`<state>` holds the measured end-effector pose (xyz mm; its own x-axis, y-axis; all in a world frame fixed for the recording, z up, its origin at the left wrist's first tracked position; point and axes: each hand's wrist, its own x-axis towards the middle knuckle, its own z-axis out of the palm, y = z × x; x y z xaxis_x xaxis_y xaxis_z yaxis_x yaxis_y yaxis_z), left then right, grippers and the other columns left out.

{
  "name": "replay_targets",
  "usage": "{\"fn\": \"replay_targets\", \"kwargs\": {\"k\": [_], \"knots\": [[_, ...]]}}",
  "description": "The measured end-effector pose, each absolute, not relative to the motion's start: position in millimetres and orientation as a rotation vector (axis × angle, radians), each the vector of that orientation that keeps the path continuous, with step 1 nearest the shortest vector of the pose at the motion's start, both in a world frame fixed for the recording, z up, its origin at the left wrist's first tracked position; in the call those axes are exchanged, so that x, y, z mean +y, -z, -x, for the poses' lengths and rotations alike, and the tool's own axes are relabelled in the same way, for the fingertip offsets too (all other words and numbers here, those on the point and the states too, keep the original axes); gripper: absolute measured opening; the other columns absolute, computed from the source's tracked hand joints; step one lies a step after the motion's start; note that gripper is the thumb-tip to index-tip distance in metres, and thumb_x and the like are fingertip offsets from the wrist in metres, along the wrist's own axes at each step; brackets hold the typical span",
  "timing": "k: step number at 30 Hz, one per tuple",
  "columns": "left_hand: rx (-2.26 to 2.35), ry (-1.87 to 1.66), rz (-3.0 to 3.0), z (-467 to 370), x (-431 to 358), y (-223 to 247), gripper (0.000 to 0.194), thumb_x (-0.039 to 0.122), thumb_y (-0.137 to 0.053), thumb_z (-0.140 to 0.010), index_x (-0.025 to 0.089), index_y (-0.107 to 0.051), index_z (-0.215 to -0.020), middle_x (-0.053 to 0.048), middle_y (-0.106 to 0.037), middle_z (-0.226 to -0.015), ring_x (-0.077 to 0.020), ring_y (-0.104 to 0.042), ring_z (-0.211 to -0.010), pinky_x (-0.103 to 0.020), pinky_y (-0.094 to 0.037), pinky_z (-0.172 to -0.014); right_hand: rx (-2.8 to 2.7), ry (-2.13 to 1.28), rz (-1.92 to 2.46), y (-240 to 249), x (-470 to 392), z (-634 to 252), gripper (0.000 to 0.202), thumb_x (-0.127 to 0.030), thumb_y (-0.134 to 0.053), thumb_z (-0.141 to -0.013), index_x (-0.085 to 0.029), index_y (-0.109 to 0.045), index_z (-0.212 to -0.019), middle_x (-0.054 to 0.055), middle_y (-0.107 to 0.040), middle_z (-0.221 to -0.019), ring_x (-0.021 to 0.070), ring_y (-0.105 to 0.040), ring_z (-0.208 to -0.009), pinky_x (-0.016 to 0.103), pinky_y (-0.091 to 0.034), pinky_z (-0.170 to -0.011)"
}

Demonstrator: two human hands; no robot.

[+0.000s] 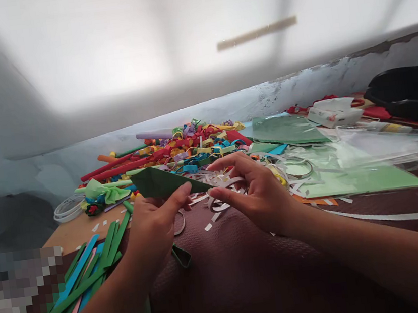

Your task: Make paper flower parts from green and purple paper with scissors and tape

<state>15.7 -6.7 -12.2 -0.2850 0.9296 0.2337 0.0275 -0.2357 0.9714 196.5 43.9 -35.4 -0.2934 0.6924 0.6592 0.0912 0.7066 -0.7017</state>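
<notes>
A dark green folded paper (162,181) with a pointed right end is held up over the table. My left hand (159,216) grips its lower left part, with the thumb on the near face. My right hand (260,188) is at the tapered end, its thumb against the tip and its index finger curved above; the other fingers are partly hidden. Below the paper, a small dark green paper loop (182,255) lies by my left wrist. Curled white paper strips (220,206) lie behind and beneath my right hand.
Green, blue and pink strips (89,272) lie at left. Colourful paper chains and rolls (192,146) are heaped along the wall. At right are light green sheets (372,179), a clear plastic sleeve (386,140), a tape roll (298,167) and an opened black case (407,94).
</notes>
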Motion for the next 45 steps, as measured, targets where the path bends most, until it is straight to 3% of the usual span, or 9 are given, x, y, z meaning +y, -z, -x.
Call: {"fn": "replay_targets", "kwargs": {"k": [5, 10, 16, 19, 24, 27, 30, 38, 45], "knots": [[1.165, -1.626, -1.160, -16.4, -3.9, 6.5, 0.017, 0.030, -0.076, -0.077, 0.019, -0.069, -0.086, -0.001, -0.075, -0.077, -0.0190, -0.070, -0.074, -0.032, -0.057, -0.073, -1.881, -0.814, 0.599, 28.7, 47.2, -200.8, 0.014, -0.033, -0.069, -0.091, -0.019, -0.073, -0.092, 0.001, -0.071, -0.081, 0.0136, -0.063, -0.071, 0.026, -0.049, -0.065], [1.200, -1.626, -1.174, -11.1, -2.6, 1.6, 0.028, 0.023, -0.078, -0.074, 0.020, -0.067, -0.100, 0.006, -0.066, -0.063, -0.0090, -0.059, -0.054, -0.018, -0.050, -0.055, -2.116, -0.590, 0.443, 26.3, 49.5, -206.3, 0.002, -0.020, -0.075, -0.087, -0.018, -0.075, -0.088, 0.001, -0.070, -0.084, 0.0134, -0.065, -0.079, 0.027, -0.051, -0.076], [1.469, -1.377, -1.323, -11.2, -8.1, -0.7, 0.024, 0.033, -0.085, -0.067, 0.016, -0.069, -0.071, 0.003, -0.061, -0.051, -0.0063, -0.046, -0.039, -0.016, -0.035, -0.036, -2.052, -0.579, 0.301, 25.6, 37.1, -203.8, 0.002, -0.020, -0.072, -0.090, -0.021, -0.073, -0.089, 0.002, -0.070, -0.096, 0.0145, -0.067, -0.089, 0.029, -0.054, -0.082], [1.438, -1.339, -1.419, -15.4, -10.0, 0.1, 0.016, 0.031, -0.079, -0.074, 0.017, -0.074, -0.073, 0.002, -0.064, -0.053, -0.0065, -0.053, -0.046, -0.013, -0.041, -0.042, -2.018, -0.606, 0.465, 25.4, 36.3, -201.9, 0.003, -0.021, -0.071, -0.091, -0.021, -0.073, -0.088, 0.001, -0.072, -0.089, 0.0147, -0.067, -0.082, 0.029, -0.054, -0.075], [1.367, -1.322, -1.269, -20.8, -10.8, -2.2, 0.024, 0.020, -0.069, -0.083, 0.019, -0.074, -0.106, -0.005, -0.080, -0.077, -0.0161, -0.076, -0.074, -0.020, -0.060, -0.070, -1.929, -0.633, 0.683, 25.8, 45.2, -202.6, 0.008, -0.026, -0.071, -0.091, -0.020, -0.074, -0.086, 0.002, -0.073, -0.086, 0.0160, -0.067, -0.079, 0.030, -0.051, -0.072], [1.492, -1.317, -1.130, -20.5, -12.1, -4.6, 0.008, 0.021, -0.077, -0.077, 0.018, -0.073, -0.083, -0.007, -0.079, -0.072, -0.0182, -0.076, -0.066, -0.020, -0.059, -0.059, -1.979, -0.597, 0.618, 25.0, 41.3, -202.2, 0.007, -0.024, -0.068, -0.093, -0.021, -0.074, -0.089, 0.001, -0.071, -0.089, 0.0149, -0.066, -0.081, 0.030, -0.051, -0.074], [1.524, -1.312, -1.213, -20.3, -14.2, -4.0, 0.022, 0.031, -0.089, -0.063, 0.015, -0.074, -0.064, -0.007, -0.076, -0.063, -0.0160, -0.072, -0.057, -0.016, -0.054, -0.051, -2.014, -0.643, 0.540, 24.6, 33.9, -200.4, 0.006, -0.022, -0.069, -0.092, -0.022, -0.074, -0.090, 0.001, -0.070, -0.091, 0.0144, -0.067, -0.082, 0.028, -0.053, -0.074], [1.254, -1.231, -1.093, -24.3, -15.1, 1.2, 0.030, 0.035, -0.093, -0.055, 0.017, -0.081, -0.076, -0.008, -0.079, -0.074, -0.0140, -0.073, -0.064, -0.015, -0.058, -0.060, -1.917, -0.776, 0.612, 28.0, 37.4, -198.4, 0.007, -0.024, -0.069, -0.090, -0.019, -0.074, -0.088, 0.002, -0.068, -0.088, 0.0145, -0.067, -0.078, 0.029, -0.054, -0.071], [1.229, -1.161, -1.105, -22.0, -13.8, 4.3, 0.027, 0.031, -0.089, -0.062, 0.016, -0.082, -0.083, -0.012, -0.080, -0.078, -0.0204, -0.075, -0.073, -0.024, -0.061, -0.067, -1.949, -0.677, 0.675, 27.1, 38.9, -199.0, 0.006, -0.020, -0.071, -0.088, -0.020, -0.076, -0.085, 0.001, -0.070, -0.082, 0.0138, -0.065, -0.074, 0.028, -0.052, -0.068]]}}
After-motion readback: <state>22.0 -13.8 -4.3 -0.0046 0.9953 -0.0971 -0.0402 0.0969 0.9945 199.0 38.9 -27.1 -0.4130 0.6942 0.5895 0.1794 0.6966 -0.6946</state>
